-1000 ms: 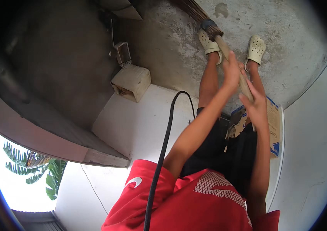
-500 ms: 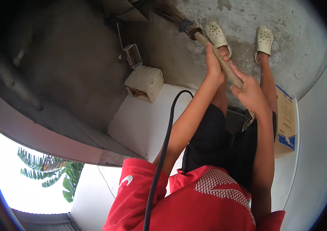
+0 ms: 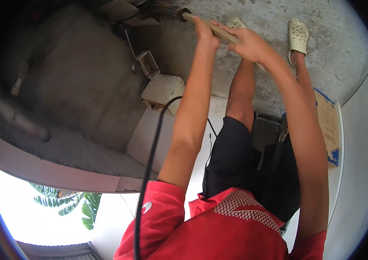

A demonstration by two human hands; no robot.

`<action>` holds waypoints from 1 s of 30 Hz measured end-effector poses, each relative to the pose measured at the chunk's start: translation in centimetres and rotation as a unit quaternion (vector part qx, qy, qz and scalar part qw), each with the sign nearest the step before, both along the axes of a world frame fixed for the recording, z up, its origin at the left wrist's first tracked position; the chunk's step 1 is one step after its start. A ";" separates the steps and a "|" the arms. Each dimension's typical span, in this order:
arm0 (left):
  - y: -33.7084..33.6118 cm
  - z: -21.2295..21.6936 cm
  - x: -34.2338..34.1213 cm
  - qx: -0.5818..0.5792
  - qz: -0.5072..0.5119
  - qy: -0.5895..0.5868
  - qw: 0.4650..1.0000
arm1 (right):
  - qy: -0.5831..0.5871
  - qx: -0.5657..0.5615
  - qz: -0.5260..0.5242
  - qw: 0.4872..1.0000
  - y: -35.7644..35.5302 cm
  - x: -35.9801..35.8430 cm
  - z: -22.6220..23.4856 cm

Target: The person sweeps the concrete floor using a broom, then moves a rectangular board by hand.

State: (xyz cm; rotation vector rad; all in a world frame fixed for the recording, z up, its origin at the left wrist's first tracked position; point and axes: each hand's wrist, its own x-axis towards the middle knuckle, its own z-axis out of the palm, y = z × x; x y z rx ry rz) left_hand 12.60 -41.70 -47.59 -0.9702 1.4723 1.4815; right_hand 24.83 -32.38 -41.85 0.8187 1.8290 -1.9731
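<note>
A stick broom with a pale wooden handle (image 3: 218, 31) slants across the top middle of the view. Its dark bristles (image 3: 162, 8) point to the far left. My left hand (image 3: 205, 32) holds the handle close to the bristles, its thumb lying along the wood. Lower down, nearer the handle's end, my right hand (image 3: 248, 44) is closed round it. Both arms reach well forward. Behind the handle, the left cream clog (image 3: 237, 23) is partly hidden; the right clog (image 3: 298, 37) shows fully on the concrete floor (image 3: 270, 17).
A dirty white plastic container (image 3: 163, 90) and a small wire-mesh frame (image 3: 148, 64) stand to the left, beside a low white wall. Flat cardboard-like pieces (image 3: 127, 13) lie at the far left. A cardboard box (image 3: 329, 121) is by the right wall. A black cable (image 3: 149, 164) hangs near my left arm.
Both hands have pushed the broom forward and to the left. The bristles now lie nearer the flat pieces, and my arms are straighter.
</note>
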 end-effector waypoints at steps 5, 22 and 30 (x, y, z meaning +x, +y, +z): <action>1.0 -4.2 -0.5 -0.114 -0.038 0.005 0.993 | -0.033 -0.094 -0.087 0.991 -0.1 0.0 -3.3; 5.2 8.5 13.4 -0.065 0.050 -0.083 0.993 | -0.105 0.016 0.020 0.994 5.2 10.3 9.8; 12.2 3.4 17.9 -0.154 -0.217 0.103 0.958 | -0.199 -0.084 -0.187 0.958 7.1 16.4 7.8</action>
